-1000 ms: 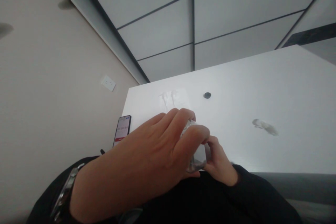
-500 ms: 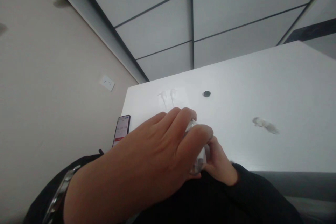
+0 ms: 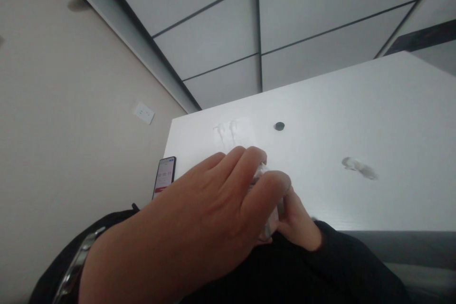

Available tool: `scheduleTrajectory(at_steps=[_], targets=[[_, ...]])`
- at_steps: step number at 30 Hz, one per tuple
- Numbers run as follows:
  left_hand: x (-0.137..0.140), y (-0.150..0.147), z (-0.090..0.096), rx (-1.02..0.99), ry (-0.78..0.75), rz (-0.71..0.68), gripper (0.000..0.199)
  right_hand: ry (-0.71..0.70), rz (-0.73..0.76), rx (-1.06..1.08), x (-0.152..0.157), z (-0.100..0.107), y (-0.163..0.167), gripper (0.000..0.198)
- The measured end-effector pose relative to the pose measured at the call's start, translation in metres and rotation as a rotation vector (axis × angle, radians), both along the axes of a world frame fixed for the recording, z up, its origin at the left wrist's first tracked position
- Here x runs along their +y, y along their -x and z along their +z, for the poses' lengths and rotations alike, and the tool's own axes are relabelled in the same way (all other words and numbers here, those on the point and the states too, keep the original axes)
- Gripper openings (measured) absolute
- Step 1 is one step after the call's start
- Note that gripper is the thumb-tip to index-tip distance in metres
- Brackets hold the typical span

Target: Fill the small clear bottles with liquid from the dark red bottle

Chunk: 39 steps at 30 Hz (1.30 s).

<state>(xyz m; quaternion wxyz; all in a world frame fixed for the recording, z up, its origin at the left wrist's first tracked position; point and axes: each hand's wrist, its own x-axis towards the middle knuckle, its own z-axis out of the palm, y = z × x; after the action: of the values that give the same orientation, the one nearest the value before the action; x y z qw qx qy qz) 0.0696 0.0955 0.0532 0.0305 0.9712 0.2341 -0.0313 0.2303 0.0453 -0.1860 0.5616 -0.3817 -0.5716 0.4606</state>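
Note:
My left hand [image 3: 224,199] reaches in from the left, with its fingers bent over the top of a clear plastic bottle [image 3: 273,221]. Behind it, my right hand [image 3: 299,223] is wrapped round the bottle's right side. Both hands hide most of the bottle, so its full shape and top do not show. Beyond my left fingers, two white pump tops [image 3: 221,129] with thin tubes lie side by side on a pale sheet [image 3: 245,128]. Their lower ends are hidden by my hand.
On the white table [image 3: 313,114] lie a small dark round disc [image 3: 280,126] and a crumpled clear wrapper [image 3: 359,168] to the right. A phone [image 3: 165,175] with a lit screen is by the left edge. A wall with a socket [image 3: 144,113] borders the left.
The bottle has tilted or turned slightly within my hands, its lower end a little further left. Both hands keep their hold. The view has shifted slightly; the table items have not moved.

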Motion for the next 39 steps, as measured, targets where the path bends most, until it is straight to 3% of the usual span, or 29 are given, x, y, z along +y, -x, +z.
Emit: scheduleTrajectory(at_steps=[8, 15, 20, 26, 30, 33, 39], targets=[[0.002, -0.001, -0.001, 0.016, -0.014, -0.013, 0.008, 0.007, 0.014, 0.010, 0.000, -0.007, 0.001, 0.075], [0.001, -0.001, -0.001, 0.006, -0.007, -0.013, 0.009, 0.019, 0.017, -0.010, 0.000, 0.000, 0.000, 0.073], [-0.001, 0.010, -0.004, -0.075, 0.057, 0.058, 0.037, -0.147, 0.012, 0.018, 0.002, 0.002, -0.004, 0.076], [-0.008, 0.047, -0.039, -0.350, 0.202, 0.255, 0.053, -0.162, 0.037, -0.037, 0.006, -0.003, -0.006, 0.084], [-0.015, 0.067, -0.070, -0.509, 0.271, 0.330, 0.061, -0.202, 0.047, -0.017, 0.007, -0.003, -0.006, 0.083], [-0.019, 0.073, -0.080, -0.551, 0.278, 0.350, 0.061, -0.215, 0.048, 0.006, 0.007, -0.001, -0.005, 0.082], [-0.014, 0.068, -0.062, -0.397, 0.237, 0.291, 0.064, -0.199, 0.030, -0.042, 0.006, -0.006, -0.004, 0.082]])
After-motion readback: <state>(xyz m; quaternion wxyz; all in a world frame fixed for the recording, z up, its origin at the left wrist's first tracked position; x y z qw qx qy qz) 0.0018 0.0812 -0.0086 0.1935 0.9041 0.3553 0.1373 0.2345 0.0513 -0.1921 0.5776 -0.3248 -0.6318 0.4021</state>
